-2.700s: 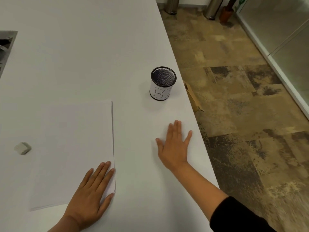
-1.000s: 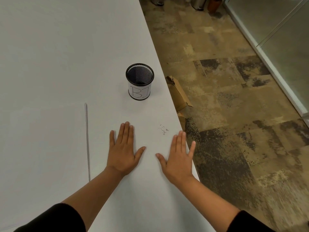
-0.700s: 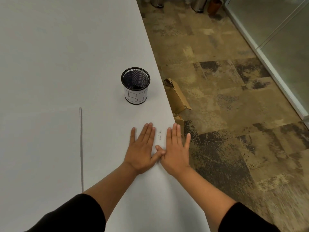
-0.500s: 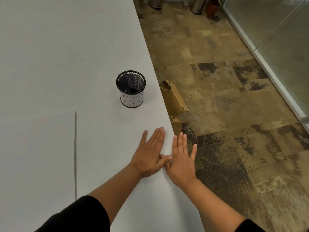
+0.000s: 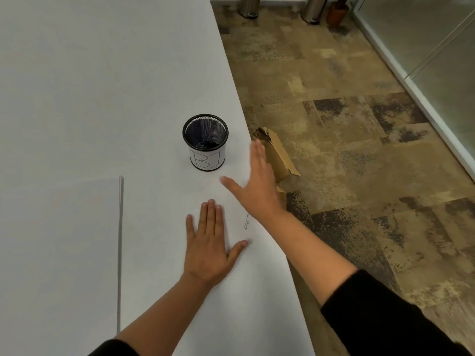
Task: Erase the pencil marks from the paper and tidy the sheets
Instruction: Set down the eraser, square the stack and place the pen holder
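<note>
A stack of white sheets (image 5: pixel 64 240) lies on the white table (image 5: pixel 102 73) at the left, its right edge showing as a grey line. My left hand (image 5: pixel 209 242) rests flat on the table, fingers apart, holding nothing. My right hand (image 5: pixel 257 186) is open and blurred, raised over the table's right edge beside the pen cup. A small heap of grey eraser crumbs (image 5: pixel 246 222) sits on the table between my two hands. The eraser is out of view.
A black mesh pen cup (image 5: pixel 205 142) labelled "B1" stands near the table's right edge. A crumpled brown paper bag (image 5: pixel 277 155) lies on the floor below that edge. Two metal bins (image 5: pixel 248 6) and a pot stand far back.
My hands, side by side near the table edge half a second ago, have separated. The left drew back toward me; the right swung forward toward the cup. The crumbs now show between them.
</note>
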